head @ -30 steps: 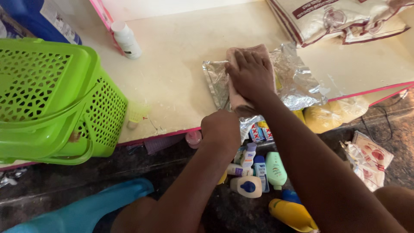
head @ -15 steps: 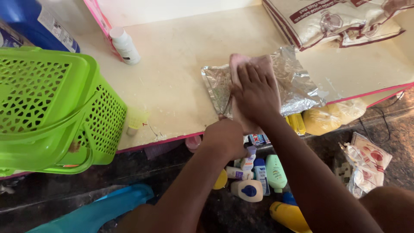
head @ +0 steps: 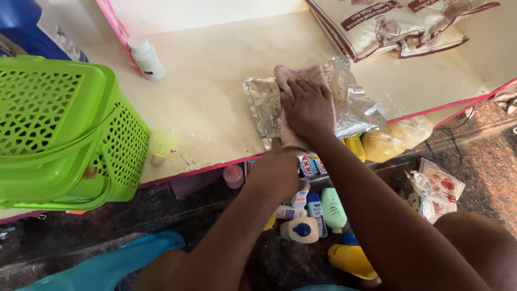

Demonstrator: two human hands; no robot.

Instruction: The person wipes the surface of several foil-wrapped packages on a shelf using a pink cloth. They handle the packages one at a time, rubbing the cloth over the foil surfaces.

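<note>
A pink cloth [head: 301, 78] lies along a crinkled silvery foil packet [head: 353, 105] on a pale shelf [head: 215, 91]. My right hand [head: 308, 108] lies flat on the cloth with the fingers spread, pressing it onto the packet. My left hand [head: 277, 172] is closed at the shelf's front edge, gripping the near end of the cloth.
A green plastic basket [head: 64, 134] stands at the left of the shelf, a white bottle [head: 146, 58] at the back, printed sacks [head: 398, 24] at the far right. Below the shelf lie several small bottles [head: 309, 210], a yellow bag [head: 396, 140] and packets [head: 436, 188].
My right hand has slid a little forward along the cloth. The left hand stays at the shelf edge. The view has shifted slightly.
</note>
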